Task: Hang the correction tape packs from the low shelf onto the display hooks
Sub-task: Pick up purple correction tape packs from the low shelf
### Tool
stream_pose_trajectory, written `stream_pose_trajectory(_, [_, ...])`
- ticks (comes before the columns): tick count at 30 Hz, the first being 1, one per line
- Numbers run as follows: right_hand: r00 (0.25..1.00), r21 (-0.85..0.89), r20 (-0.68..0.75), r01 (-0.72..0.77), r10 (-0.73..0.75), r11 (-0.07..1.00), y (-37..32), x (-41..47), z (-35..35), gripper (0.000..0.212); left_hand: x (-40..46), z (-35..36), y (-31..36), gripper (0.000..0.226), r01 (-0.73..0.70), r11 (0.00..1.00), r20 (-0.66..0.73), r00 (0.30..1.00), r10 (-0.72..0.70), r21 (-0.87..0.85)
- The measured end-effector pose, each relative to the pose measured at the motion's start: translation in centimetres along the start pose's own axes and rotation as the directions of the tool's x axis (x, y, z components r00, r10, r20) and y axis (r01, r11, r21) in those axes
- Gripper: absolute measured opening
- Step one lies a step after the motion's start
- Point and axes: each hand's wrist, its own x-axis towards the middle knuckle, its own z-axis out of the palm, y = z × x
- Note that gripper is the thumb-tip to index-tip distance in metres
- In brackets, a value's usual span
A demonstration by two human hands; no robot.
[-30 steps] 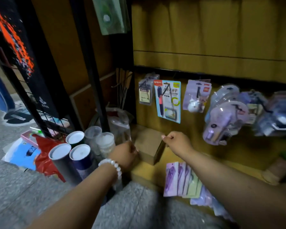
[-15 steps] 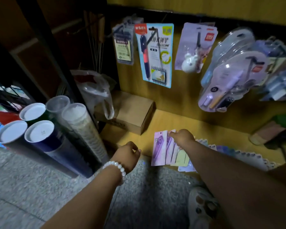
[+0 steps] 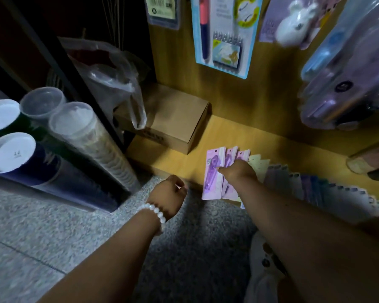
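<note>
**Down at the packs now**

Taking the cardboard box [image 3: 169,119] as my marker and going left to right: my left hand [image 3: 170,196], with the bead bracelet [image 3: 154,212] at the wrist, hangs below the box, off the front edge of the low shelf [image 3: 184,162] and over the floor. Its fingers are loosely curled around nothing. A second ago it was up beside the box; it has dropped and is idle.

Right of the box, and touching nothing of it, lie the correction tape packs [image 3: 211,173], fanned in a row along the shelf with the purple ones nearest the box. My right hand [image 3: 239,172] has come down from beside the box onto those purple packs. It rests on them, thumb pointing toward the leftmost card; my other fingers are hidden beneath the hand, so I cannot tell whether they are pinching a pack yet.

Above the box, the hanging goods on the wall crowd the frame, since my head has dipped. I judge this the start of the pick: no pack lifted.
</note>
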Motion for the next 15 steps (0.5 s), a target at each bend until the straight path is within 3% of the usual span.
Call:
stream_pose_trajectory(10, [0.999, -0.004, -0.003, -0.032, 0.032, 0.999, -1.1, 0.7, 1.6, 0.05, 0.0, -0.1, -0.9, 0.028, 0.058, 0.998, 0.046, 0.997, -0.057, -0.029])
stream_pose_trajectory(13, [0.999, 0.113, 0.033, 0.003, -0.007, 0.994, -1.6, 0.3, 1.1, 0.048, 0.3, -0.1, -0.8, 0.028, 0.103, 0.993, 0.061, 0.993, -0.099, -0.063])
stream_pose_trajectory(15, [0.993, 0.284, 0.106, 0.022, -0.055, 0.959, -1.8, -0.3, 1.0, 0.045, 0.7, 0.2, -1.1, 0.031, 0.14, 0.985, 0.069, 0.989, -0.134, -0.098])
